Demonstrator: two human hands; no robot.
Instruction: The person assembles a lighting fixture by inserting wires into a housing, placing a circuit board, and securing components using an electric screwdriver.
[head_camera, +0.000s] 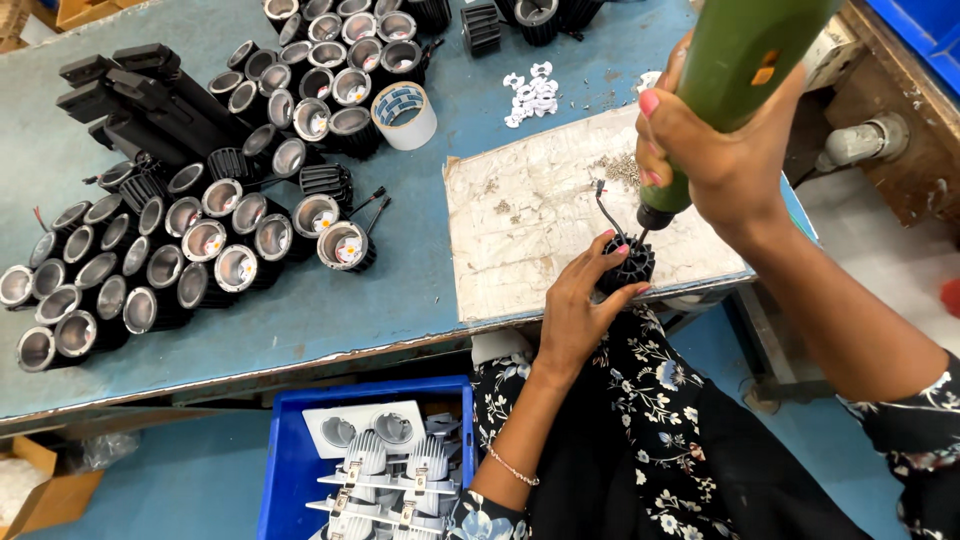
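Two hands were counted: a left hand (580, 305) and a right hand (715, 150). One green power screwdriver (735, 70), one tape roll (405, 115), one blue crate (290, 450) and one worn board (540, 215) were noted. The lamp housings (205, 240) on the tabletop (420, 290) were too many for an exact count.

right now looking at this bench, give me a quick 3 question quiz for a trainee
1. True or false: the right hand grips the green power screwdriver with its tip pointing down.
2. What does the left hand hold at the table edge? A) the roll of tape B) the black finned lamp housing C) a white plastic ring
3. Fill in: the blue crate below the table holds ____-coloured fittings.

Key: 1 true; 2 B; 3 silver
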